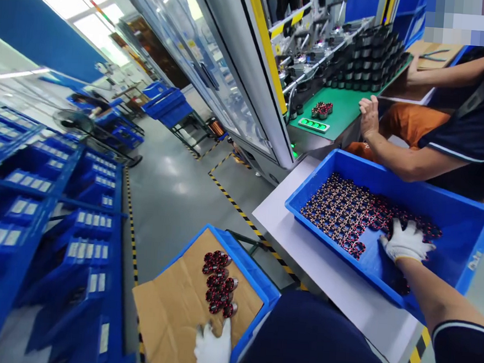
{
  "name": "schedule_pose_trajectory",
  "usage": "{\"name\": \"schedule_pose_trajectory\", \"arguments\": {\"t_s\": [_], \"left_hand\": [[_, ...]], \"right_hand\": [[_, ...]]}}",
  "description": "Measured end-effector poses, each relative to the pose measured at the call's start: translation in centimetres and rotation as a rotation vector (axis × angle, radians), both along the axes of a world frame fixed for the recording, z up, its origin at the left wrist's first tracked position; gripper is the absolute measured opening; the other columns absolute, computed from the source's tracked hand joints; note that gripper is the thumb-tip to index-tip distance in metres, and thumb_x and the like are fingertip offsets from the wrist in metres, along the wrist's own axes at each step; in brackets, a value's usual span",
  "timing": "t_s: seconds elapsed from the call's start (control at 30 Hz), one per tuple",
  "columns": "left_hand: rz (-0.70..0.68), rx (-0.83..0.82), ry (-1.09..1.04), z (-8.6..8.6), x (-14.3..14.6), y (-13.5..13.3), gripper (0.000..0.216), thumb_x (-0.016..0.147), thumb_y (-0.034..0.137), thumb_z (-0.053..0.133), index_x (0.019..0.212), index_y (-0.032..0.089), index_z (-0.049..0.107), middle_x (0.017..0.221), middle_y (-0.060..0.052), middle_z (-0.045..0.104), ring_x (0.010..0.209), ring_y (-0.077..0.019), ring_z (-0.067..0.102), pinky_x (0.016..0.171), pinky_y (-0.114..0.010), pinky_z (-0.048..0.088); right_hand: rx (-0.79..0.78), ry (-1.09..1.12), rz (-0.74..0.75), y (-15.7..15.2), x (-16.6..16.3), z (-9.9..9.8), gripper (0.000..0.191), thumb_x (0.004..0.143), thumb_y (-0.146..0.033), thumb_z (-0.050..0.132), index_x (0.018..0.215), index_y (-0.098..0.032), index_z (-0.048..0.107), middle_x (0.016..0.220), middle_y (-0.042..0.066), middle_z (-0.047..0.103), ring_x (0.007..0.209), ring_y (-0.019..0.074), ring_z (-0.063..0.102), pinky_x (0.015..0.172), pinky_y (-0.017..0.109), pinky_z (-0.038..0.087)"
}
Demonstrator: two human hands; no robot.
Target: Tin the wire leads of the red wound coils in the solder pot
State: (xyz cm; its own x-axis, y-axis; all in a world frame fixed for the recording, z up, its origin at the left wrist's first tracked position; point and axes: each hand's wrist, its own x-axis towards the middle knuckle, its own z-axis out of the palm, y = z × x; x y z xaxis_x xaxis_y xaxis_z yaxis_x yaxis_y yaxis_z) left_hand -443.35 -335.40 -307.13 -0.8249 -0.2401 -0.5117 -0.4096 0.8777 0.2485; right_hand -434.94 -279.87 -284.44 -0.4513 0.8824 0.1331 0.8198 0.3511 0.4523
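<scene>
My left hand point(213, 350), in a white glove, is over the brown cardboard point(175, 304). Its thumb and fingers are apart, just short of a cluster of small motor stators point(218, 282) with red and dark rings, and nothing shows in its grasp. Inside a large blue bin point(447, 262), my white-gloved right hand point(407, 243) lies with fingers spread against the edge of the packed stators point(335, 210). Those on the bin's left side look copper-coloured; the ones near my hand look redder and darker. What lies under its palm is hidden.
The bin rests on a white tabletop point(281, 217). A co-worker point(449, 124) sits beyond it at a machine with a green work surface point(342, 108) and stacked black cylindrical parts point(375, 58). Blue shelving point(49, 218) stands at left; striped tape point(240, 206) marks the floor.
</scene>
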Motion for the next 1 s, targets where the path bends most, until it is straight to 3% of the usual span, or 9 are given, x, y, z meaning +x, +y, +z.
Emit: {"name": "schedule_pose_trajectory", "arguments": {"t_s": [0.13, 0.23, 0.33, 0.47, 0.57, 0.7, 0.77, 0.87, 1.0], "left_hand": [[-0.066, 0.179, 0.361, 4.1, -6.3, 5.2, 0.063, 0.09, 0.056, 0.048, 0.138, 0.015, 0.054, 0.155, -0.022, 0.038, 0.134, -0.0409, 0.05, 0.109, -0.056, 0.043], [-0.128, 0.338, 0.523, 7.8, -11.6, 9.5, 0.057, 0.09, 0.046, 0.054, 0.137, 0.013, 0.055, 0.156, -0.022, 0.035, 0.141, -0.0379, 0.041, 0.115, -0.054, 0.037], [-0.466, 0.725, 0.351, 11.9, -14.2, 14.3, 0.057, 0.088, 0.044, 0.059, 0.137, 0.015, 0.057, 0.15, -0.016, 0.049, 0.139, -0.0303, 0.046, 0.117, -0.046, 0.037], [-0.887, 1.131, -0.105, 16.0, -12.1, 20.6, 0.075, 0.083, 0.053, 0.064, 0.148, 0.02, 0.047, 0.144, -0.011, 0.058, 0.117, -0.0249, 0.064, 0.108, -0.039, 0.048], [-0.979, 1.063, -0.159, 16.1, -8.8, 23.0, 0.07, 0.079, 0.055, 0.066, 0.14, 0.021, 0.057, 0.129, -0.009, 0.069, 0.113, -0.0262, 0.067, 0.105, -0.038, 0.05], [-0.931, 0.939, -0.16, 14.0, -6.6, 22.5, 0.041, 0.076, 0.043, 0.073, 0.106, 0.016, 0.076, 0.087, -0.009, 0.078, 0.081, -0.0253, 0.074, 0.078, -0.033, 0.06], [-0.856, 0.912, -0.072, 13.8, -7.5, 22.1, 0.035, 0.088, 0.039, 0.061, 0.109, 0.014, 0.073, 0.094, -0.011, 0.077, 0.086, -0.023, 0.073, 0.08, -0.032, 0.059], [-0.772, 0.898, 0.114, 15.1, -11.1, 22.9, 0.043, 0.101, 0.035, 0.037, 0.129, 0.012, 0.061, 0.123, -0.014, 0.07, 0.112, -0.0198, 0.067, 0.099, -0.034, 0.053], [-0.891, 0.87, 0.238, 17.9, -16.6, 26.2, 0.041, 0.1, 0.029, 0.04, 0.135, 0.017, 0.057, 0.139, -0.01, 0.06, 0.131, -0.0196, 0.053, 0.115, -0.035, 0.038]], "right_hand": [[-0.026, -0.037, 0.052, 1.6, 0.5, -0.4, 0.07, 0.091, -0.064, 0.033, 0.153, -0.03, 0.031, 0.154, 0.015, 0.025, 0.129, 0.0389, 0.033, 0.096, 0.059, 0.035], [-0.063, -0.072, 0.05, 2.6, 0.9, -0.3, 0.074, 0.088, -0.068, 0.039, 0.151, -0.029, 0.034, 0.146, 0.019, 0.033, 0.12, 0.04, 0.042, 0.091, 0.057, 0.041], [-0.062, -0.08, 0.068, 2.9, 1.0, -0.2, 0.075, 0.087, -0.069, 0.038, 0.151, -0.032, 0.032, 0.147, 0.018, 0.032, 0.118, 0.0413, 0.044, 0.088, 0.058, 0.043], [-0.111, -0.085, 0.078, 3.1, 0.8, 0.1, 0.074, 0.086, -0.069, 0.035, 0.152, -0.035, 0.029, 0.152, 0.014, 0.027, 0.122, 0.0427, 0.042, 0.09, 0.06, 0.042], [-0.128, -0.053, 0.049, 3.1, 0.6, 0.4, 0.08, 0.083, -0.071, 0.039, 0.15, -0.03, 0.031, 0.146, 0.02, 0.032, 0.123, 0.0432, 0.043, 0.092, 0.06, 0.041], [-0.119, -0.013, 0.034, 2.8, 0.6, 0.3, 0.084, 0.081, -0.069, 0.044, 0.153, -0.03, 0.025, 0.145, 0.021, 0.033, 0.125, 0.0416, 0.042, 0.095, 0.059, 0.039], [-0.122, -0.015, 0.06, 2.7, 0.7, 0.3, 0.084, 0.081, -0.068, 0.046, 0.154, -0.032, 0.022, 0.152, 0.018, 0.026, 0.126, 0.0412, 0.041, 0.096, 0.059, 0.039], [-0.138, -0.055, 0.078, 2.7, 0.6, 0.4, 0.082, 0.083, -0.069, 0.045, 0.153, -0.03, 0.026, 0.158, 0.015, 0.017, 0.124, 0.0415, 0.042, 0.094, 0.058, 0.04], [-0.149, -0.089, 0.044, 2.4, 0.2, 0.7, 0.074, 0.085, -0.067, 0.047, 0.144, -0.024, 0.039, 0.15, 0.019, 0.027, 0.12, 0.0391, 0.045, 0.092, 0.054, 0.042]]}}
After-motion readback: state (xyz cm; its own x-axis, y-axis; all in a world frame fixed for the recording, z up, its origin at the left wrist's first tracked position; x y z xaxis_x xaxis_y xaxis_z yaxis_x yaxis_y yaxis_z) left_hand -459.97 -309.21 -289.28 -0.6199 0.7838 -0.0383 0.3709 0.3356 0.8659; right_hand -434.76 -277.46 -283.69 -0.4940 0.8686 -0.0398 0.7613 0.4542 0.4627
